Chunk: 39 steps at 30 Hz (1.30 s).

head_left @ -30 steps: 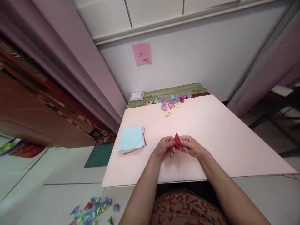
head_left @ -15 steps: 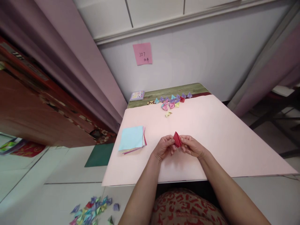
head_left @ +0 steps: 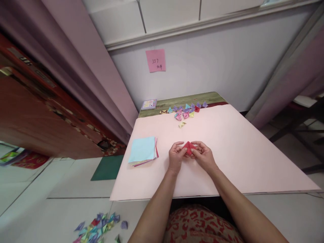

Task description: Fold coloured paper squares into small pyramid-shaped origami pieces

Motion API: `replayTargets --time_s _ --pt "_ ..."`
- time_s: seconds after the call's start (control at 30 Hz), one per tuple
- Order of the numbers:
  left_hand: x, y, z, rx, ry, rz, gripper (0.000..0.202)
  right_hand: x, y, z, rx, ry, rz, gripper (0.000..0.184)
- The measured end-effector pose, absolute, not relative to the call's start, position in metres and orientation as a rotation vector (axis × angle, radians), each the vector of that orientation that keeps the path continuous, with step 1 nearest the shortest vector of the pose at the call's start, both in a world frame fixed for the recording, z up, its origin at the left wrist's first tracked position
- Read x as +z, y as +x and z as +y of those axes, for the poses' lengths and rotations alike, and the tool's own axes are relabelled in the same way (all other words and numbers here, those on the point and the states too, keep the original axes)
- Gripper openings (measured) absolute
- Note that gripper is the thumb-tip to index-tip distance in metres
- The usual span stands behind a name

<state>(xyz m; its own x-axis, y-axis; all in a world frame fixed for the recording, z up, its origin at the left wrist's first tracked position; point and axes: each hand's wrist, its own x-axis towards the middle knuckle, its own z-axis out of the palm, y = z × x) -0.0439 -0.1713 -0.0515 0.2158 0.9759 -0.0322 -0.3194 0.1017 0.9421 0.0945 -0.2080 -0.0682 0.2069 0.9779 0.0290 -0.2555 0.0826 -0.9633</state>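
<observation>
Red folded paper (head_left: 188, 147) pinched between left hand (head_left: 175, 157) and right hand (head_left: 204, 156) fingertips (low over pink sheet (head_left: 227, 148)).

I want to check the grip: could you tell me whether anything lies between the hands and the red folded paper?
Nothing visible does: the left hand and right hand both pinch the red folded paper directly.

The left arm (head_left: 157, 204) and the right arm (head_left: 239, 204) reach forward and lean in toward each other. The left hand (head_left: 175, 156) and the right hand (head_left: 204, 156) meet in the middle, backs up, very close together. The fingers (head_left: 179, 145) of each hand curl in and pinch at the tips. The thumbs seem tucked under, but they are hard to see.
</observation>
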Motion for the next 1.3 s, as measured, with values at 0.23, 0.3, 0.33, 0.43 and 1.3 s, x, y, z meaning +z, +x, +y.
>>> replayTargets --time_s 0.23,0.3,0.33,0.43,1.3 --pt "-0.052 -0.043 -0.172 1.053 1.0 0.82 0.042 -0.074 0.093 -0.207 1.033 -1.09 -0.88 0.029" --pt "-0.051 -0.042 -0.172 1.029 1.003 0.819 0.038 -0.073 0.093 -0.207 1.035 -1.078 -0.87 0.026" --pt "-0.051 -0.042 -0.172 1.02 1.015 0.819 0.036 -0.072 0.093 -0.207 1.039 -1.071 -0.871 0.024" --pt "-0.052 -0.042 -0.172 0.986 1.06 0.816 0.031 -0.069 0.093 -0.208 1.037 -1.08 -0.901 0.017" --pt "-0.057 -0.044 -0.173 1.079 1.095 0.838 0.027 -0.069 0.093 -0.208 0.959 -1.141 -0.982 0.036"
